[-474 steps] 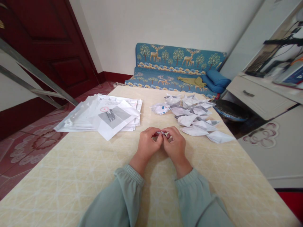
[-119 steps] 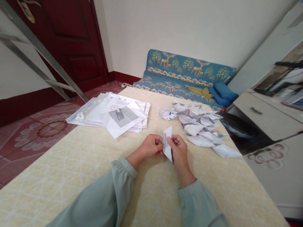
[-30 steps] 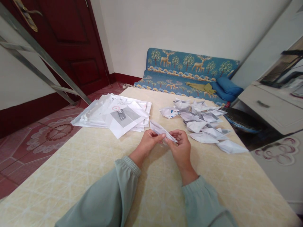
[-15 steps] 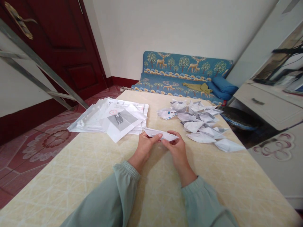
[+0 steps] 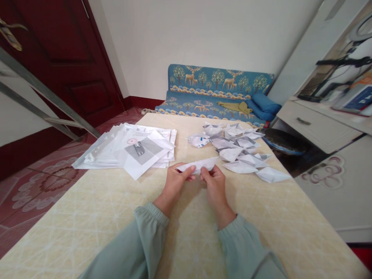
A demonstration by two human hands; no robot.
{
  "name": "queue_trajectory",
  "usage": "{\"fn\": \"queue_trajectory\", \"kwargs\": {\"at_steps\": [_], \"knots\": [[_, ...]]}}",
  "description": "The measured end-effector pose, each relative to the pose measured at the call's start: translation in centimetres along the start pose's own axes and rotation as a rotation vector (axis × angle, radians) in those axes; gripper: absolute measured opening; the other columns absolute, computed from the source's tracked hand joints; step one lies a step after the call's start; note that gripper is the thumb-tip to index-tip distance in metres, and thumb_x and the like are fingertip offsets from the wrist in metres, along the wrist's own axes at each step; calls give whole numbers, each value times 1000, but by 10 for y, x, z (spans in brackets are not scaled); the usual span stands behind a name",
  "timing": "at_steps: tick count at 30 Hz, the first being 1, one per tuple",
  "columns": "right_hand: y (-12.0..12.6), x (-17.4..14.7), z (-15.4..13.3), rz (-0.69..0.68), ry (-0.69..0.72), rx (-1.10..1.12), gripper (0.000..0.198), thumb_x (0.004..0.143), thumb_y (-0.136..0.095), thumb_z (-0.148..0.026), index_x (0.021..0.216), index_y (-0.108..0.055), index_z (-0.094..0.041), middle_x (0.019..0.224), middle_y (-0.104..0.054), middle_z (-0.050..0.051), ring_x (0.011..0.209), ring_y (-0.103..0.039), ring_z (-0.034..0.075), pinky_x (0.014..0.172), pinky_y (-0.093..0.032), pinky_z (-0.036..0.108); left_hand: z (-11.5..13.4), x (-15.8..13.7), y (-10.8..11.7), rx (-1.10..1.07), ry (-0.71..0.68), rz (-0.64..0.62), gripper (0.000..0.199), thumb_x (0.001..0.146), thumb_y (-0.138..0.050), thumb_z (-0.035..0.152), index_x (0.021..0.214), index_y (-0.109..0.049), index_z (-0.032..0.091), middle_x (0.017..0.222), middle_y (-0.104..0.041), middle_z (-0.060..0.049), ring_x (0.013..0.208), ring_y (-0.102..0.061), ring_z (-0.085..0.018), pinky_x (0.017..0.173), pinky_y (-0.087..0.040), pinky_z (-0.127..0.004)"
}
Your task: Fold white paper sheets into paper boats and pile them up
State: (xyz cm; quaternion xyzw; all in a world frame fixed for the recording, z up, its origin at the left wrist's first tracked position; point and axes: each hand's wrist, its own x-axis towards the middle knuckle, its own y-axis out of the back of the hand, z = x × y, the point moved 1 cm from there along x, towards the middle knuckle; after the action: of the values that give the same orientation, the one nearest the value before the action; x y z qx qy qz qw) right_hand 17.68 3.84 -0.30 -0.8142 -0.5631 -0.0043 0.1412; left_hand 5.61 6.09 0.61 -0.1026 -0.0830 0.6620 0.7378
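Spanning both hands at frame centre: folded white paper boat [image 5: 199, 165], held above yellow table [image 5: 116, 209]. Left hand [image 5: 174, 184] pinches its left end; right hand [image 5: 213, 186] pinches its middle. Right of centre: pile of folded boats [image 5: 241, 149]. Left of centre: stack of flat sheets [image 5: 128, 149].

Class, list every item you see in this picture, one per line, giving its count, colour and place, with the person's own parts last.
Folded paper boat: one, white, held above the table by both hands.
Finished paper boats: a heap, too many to count, white and grey, table's far right.
Paper sheets: one stack, white with a grey print, table's far left.
Table: one, pale yellow.
Sofa: one, blue with a deer pattern, by the far wall.
Door: one, dark red, left.
Cabinet: one, white, right.
Left hand: grip on the boat.
Right hand: grip on the boat.
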Motion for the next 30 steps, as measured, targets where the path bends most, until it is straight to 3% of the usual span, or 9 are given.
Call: {"fn": "queue_trajectory", "kwargs": {"at_steps": [4,11,18,20,22,24,26,28,30], "knots": [[-3,-4,-1,-51,-33,-52,34,67,-73,-41,53,-53,-17,45,-48,-5,45,-42,10,45,-32,24,1,-1,0,81,-25,-95,23,66,-75,34,67,-65,13,49,-60,1,44,-53,-10,46,-41,-19],[15,5,0,145,11,-90,31,67,-73,-42,59,-58,-16,48,-49,-4,42,-37,8,40,-25,23,7,-2,3,209,-33,-98,25,66,-74,36,62,-64,13,45,-57,1,43,-49,-9,46,-37,-19],[20,7,-1,196,29,-204,48,76,-62,-51,46,-43,-19,41,-40,-5,41,-34,8,41,-25,24,4,1,8,227,-64,-89,27,67,-72,38,62,-62,13,44,-56,2,41,-47,-8,45,-34,-19],[18,7,0,112,-13,-171,41,75,-63,-50,53,-51,-17,42,-42,-6,40,-35,8,40,-25,23,3,3,10,239,-83,-58,28,68,-72,39,63,-62,13,42,-54,2,40,-45,-8,44,-33,-19],[14,6,-2,16,-36,-133,31,72,-68,-45,76,-61,-15,47,-46,-7,40,-39,8,40,-28,21,1,5,12,241,-94,-37,28,68,-72,39,66,-63,13,42,-53,3,40,-45,-8,44,-33,-19],[10,4,-6,-39,-26,-111,48,68,-73,-35,109,-57,-16,54,-52,-7,42,-45,8,40,-32,20,0,7,13,230,-94,-24,28,68,-72,39,72,-64,12,43,-54,3,40,-45,-8,44,-33,-19],[7,1,-12,-37,10,-109,68,67,-74,-28,128,-45,-20,57,-54,-8,42,-50,9,39,-36,19,-3,10,14,202,-90,2,29,68,-73,39,77,-65,12,44,-54,4,41,-46,-9,45,-34,-19],[6,-2,-15,-16,33,-116,68,69,-71,-27,131,-42,-22,57,-55,-8,43,-56,10,40,-40,18,-5,11,16,157,-93,43,30,68,-72,40,77,-65,12,46,-55,4,42,-47,-9,45,-34,-20],[5,-3,-14,-10,7,-100,50,72,-68,-30,118,-53,-18,59,-58,-5,46,-62,13,42,-44,19,-6,12,18,124,-102,86,30,71,-69,43,69,-63,13,46,-55,3,44,-48,-10,47,-36,-20]]}}
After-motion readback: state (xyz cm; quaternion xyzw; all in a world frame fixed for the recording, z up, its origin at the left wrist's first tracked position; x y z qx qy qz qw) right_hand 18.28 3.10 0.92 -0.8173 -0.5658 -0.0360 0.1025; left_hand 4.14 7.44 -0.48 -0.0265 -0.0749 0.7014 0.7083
